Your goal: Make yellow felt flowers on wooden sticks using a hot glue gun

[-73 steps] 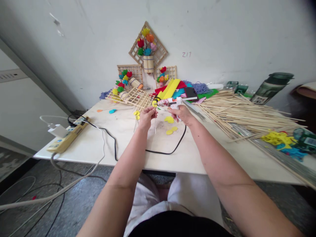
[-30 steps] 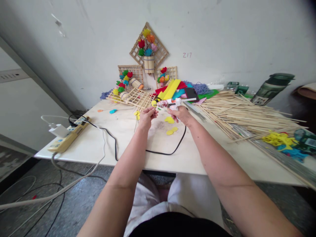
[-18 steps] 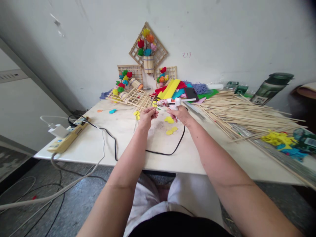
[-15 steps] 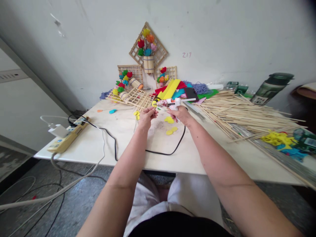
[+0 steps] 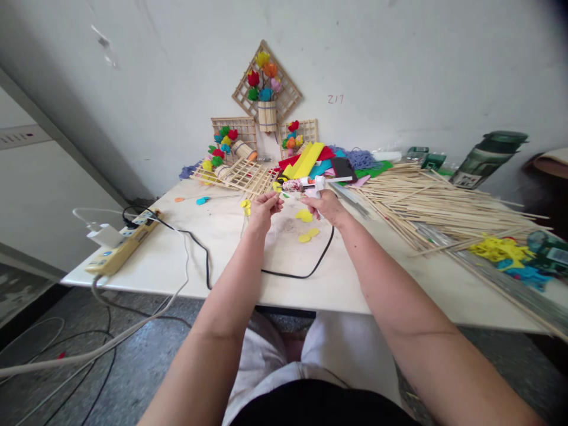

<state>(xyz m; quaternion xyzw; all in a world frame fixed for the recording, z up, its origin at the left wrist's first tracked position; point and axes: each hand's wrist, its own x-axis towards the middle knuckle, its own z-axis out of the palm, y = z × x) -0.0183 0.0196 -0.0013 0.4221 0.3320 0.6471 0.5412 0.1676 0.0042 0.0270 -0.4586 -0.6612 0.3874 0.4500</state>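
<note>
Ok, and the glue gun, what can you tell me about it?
The glue gun has a white, plastic-looking body, with a pale stick jutting from its rear and a red-and-white mottled section towards the front. The right hand holds it above the table, front end towards the left hand. A black cord hangs below the right hand, apparently the gun's. Trigger and nozzle tip can't be made out.

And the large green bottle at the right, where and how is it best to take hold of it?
Probably around the body of the green bottle, just below its dark lid, from the person's side and over the wooden sticks. The body looks rounded, and the sticks lie close before its base.
</note>
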